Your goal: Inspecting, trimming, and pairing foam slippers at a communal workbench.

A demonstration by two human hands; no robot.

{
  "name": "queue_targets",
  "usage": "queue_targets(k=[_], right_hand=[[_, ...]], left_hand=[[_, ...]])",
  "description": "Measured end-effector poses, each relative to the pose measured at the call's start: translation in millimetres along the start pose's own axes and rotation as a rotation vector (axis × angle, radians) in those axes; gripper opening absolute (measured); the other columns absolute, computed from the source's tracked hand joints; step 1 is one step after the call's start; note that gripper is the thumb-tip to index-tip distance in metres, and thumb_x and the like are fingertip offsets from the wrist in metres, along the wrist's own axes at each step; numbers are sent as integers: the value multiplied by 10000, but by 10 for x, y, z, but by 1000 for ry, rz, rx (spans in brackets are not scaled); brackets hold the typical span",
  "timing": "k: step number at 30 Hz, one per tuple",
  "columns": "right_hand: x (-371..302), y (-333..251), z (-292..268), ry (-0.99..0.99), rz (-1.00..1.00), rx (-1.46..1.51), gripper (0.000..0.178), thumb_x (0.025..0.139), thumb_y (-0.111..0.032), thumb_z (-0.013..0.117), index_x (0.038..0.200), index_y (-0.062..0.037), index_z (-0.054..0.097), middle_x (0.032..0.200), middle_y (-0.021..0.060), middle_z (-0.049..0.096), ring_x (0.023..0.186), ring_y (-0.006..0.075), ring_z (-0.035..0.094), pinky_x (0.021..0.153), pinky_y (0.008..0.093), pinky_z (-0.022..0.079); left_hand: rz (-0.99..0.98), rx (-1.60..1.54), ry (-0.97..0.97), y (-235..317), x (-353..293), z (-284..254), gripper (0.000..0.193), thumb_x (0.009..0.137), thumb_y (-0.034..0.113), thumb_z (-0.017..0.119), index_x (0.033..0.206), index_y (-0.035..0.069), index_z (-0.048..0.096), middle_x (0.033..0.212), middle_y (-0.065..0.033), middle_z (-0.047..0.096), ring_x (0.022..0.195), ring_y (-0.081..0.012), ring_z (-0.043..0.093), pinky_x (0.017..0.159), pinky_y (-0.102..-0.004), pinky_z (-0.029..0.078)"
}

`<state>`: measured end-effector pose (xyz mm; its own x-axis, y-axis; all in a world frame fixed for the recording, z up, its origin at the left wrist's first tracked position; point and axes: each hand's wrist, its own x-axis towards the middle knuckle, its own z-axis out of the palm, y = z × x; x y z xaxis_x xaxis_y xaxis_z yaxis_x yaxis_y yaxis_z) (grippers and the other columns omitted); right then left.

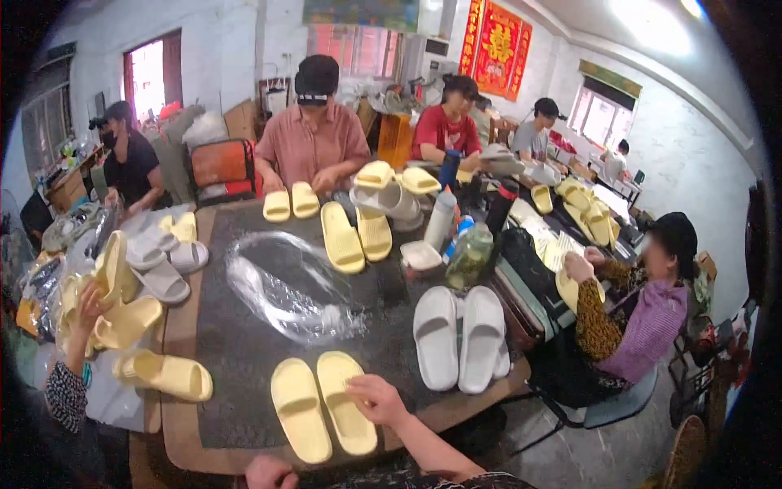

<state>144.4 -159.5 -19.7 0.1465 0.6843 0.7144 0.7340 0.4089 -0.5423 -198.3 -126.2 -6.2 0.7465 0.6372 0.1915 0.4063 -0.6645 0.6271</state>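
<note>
In front of me a pair of yellow slippers (pixel 300 416) lies side by side on the dark mat, soles down. My right hand (pixel 380 399) is at the strap of the right-hand slipper (pixel 349 411), its fingers loosely bent and apart, the tips touching or just over the strap's edge. Low at the table's front edge, my left hand (pixel 271 473) is curled like a fist. The frame's lower edge cuts it off, and whatever it might hold is hidden. To the right of my right hand stand grey slippers (pixel 482 338), stacked soles down.
At the left a co-worker's hand (pixel 85 310) touches yellow slippers. A clear plastic bag (pixel 285 285) lies mid-mat, with yellow slippers (pixel 342 236) beyond it. A bottle (pixel 441 218) and a greenish jar (pixel 469 254) stand right of centre. Several people work around the table.
</note>
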Motion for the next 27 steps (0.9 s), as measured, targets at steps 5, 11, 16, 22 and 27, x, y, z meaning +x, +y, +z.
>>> queue_targets(k=[5, 11, 16, 22, 27], right_hand=[[4, 12, 17, -59, 138, 59, 145, 768, -9, 675, 909, -45, 677, 996, 100, 678, 939, 262, 654, 813, 356, 532], [71, 20, 22, -15, 177, 84, 148, 771, -10, 668, 909, -55, 694, 991, 101, 692, 928, 261, 658, 818, 364, 520], [145, 70, 28, -27, 159, 102, 148, 771, -1, 668, 911, -46, 688, 981, 105, 684, 912, 268, 657, 806, 366, 520], [91, 92, -25, 3, 155, 86, 133, 776, -5, 674, 906, -34, 676, 966, 108, 687, 911, 265, 660, 797, 367, 517], [96, 88, -15, -26, 176, 96, 138, 770, -2, 668, 904, -36, 676, 971, 104, 686, 916, 267, 657, 807, 367, 514]], left_hand=[[-351, -383, -340, -565, -651, 524, 409, 872, 421, 646, 1190, 177, 571, 1036, -91, 636, 910, -277, 609, 841, -416, 510], [-350, -417, -384, -463, -670, 660, 405, 868, 416, 647, 1183, 172, 575, 1033, -96, 637, 911, -281, 609, 841, -417, 508], [-375, -420, -423, -374, -786, 659, 402, 865, 412, 648, 1176, 168, 578, 1032, -99, 638, 913, -284, 609, 840, -417, 507], [-360, -377, -454, -467, -778, 572, 398, 861, 406, 649, 1169, 163, 582, 1029, -103, 639, 914, -288, 609, 840, -418, 506], [-360, -361, -447, -474, -862, 578, 395, 858, 402, 649, 1162, 158, 585, 1028, -107, 639, 916, -291, 610, 840, -418, 505]])
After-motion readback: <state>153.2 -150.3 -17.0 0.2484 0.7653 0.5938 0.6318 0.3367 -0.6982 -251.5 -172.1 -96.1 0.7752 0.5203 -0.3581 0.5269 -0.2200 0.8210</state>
